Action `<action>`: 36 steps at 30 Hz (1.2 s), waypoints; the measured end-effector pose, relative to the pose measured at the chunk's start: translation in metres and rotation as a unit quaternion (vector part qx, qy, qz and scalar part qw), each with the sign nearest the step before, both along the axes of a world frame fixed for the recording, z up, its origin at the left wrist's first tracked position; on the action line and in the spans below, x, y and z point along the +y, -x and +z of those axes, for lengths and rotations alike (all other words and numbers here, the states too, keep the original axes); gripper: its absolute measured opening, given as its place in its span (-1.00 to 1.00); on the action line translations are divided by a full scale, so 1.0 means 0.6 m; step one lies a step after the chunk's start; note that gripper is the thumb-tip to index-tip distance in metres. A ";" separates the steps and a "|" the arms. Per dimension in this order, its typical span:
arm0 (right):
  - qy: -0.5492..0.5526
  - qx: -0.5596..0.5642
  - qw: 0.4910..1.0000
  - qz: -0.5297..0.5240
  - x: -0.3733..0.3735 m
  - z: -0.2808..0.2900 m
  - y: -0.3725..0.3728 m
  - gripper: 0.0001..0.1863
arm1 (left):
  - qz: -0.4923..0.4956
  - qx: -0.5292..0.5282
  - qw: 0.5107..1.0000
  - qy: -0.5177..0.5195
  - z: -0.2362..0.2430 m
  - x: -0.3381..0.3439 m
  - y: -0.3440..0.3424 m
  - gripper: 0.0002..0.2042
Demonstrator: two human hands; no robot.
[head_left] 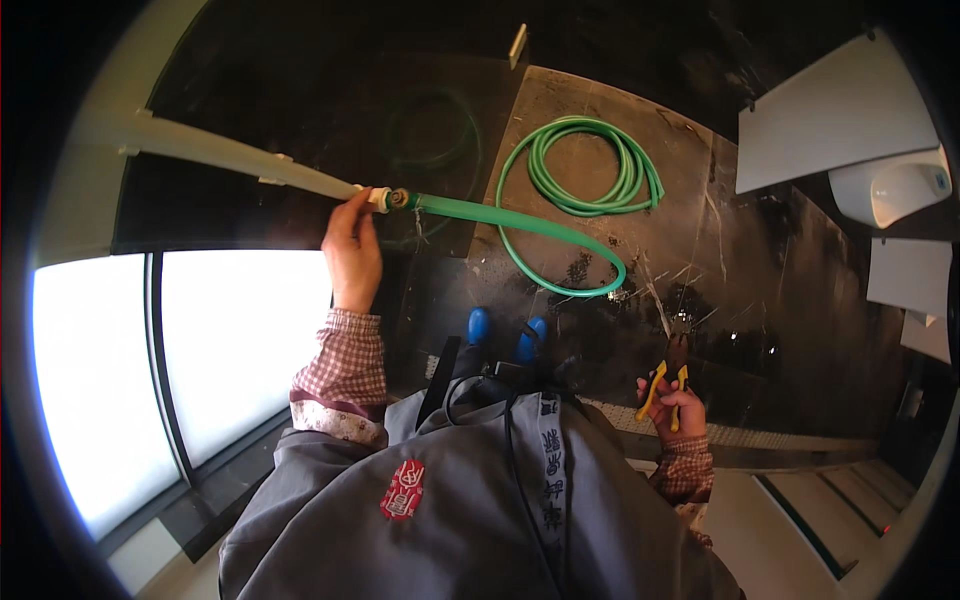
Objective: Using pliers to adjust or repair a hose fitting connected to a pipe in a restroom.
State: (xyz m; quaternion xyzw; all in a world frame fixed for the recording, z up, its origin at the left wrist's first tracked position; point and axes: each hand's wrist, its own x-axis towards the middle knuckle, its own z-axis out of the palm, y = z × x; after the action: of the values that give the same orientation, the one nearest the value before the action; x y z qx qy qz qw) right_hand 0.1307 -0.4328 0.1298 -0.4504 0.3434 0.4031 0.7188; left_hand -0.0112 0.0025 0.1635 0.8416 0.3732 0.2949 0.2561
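Observation:
On the left, my left hand [354, 255] is closed around the lower end of a white pipe [235, 160] that slants in from the upper left. A white fitting [379, 199] sits at the pipe's end, just beyond my fingers. Joined to it is the end of a green hose [480, 214], with a brownish metal piece [400, 198] at the joint. The hose bends round and runs back to a coil [635, 180] on the floor. At the lower right, my right hand [690, 410] grips pliers [678, 350] by their yellow handles, which are spread apart.
The dark tile floor [720, 270] is wet in places. My blue shoes [478, 325] stand below the hose. White urinals [890, 190] and pale partition panels [830, 115] line the right side. A bright window [245, 340] is at the left.

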 end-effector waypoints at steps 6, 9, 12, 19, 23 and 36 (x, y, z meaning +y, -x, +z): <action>-0.016 0.019 0.996 -0.091 -0.050 -0.021 0.034 -0.79 | 0.016 -0.080 0.986 0.146 -0.024 0.002 0.027 -0.79; -0.054 0.035 0.982 -0.176 -0.079 -0.037 0.060 -0.81 | 0.024 -0.100 0.937 0.334 -0.080 -0.023 0.050 -0.83; -0.034 -0.004 0.982 -0.188 -0.082 0.013 0.073 -0.83 | 0.028 -0.024 0.837 0.546 -0.086 -0.097 0.009 -0.59; -0.029 -0.085 0.978 -0.186 -0.144 0.040 0.098 -0.72 | 0.005 -0.269 0.751 0.603 -0.155 -0.088 -0.081 -0.71; -0.027 -0.114 0.962 -0.248 -0.178 0.033 0.091 -0.66 | 0.096 -0.295 0.731 0.608 -0.184 -0.100 -0.066 -0.74; 0.065 -0.409 0.910 0.011 -0.126 0.136 -0.344 -0.67 | -0.446 0.106 0.470 0.755 0.034 -0.576 -0.483 -0.58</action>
State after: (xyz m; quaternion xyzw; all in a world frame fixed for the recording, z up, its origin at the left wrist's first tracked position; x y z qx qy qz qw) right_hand 0.3369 -0.5085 0.2115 -0.6252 0.0398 0.1686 0.7610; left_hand 0.2786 -0.3434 0.1836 0.3994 0.0494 -0.3462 0.8474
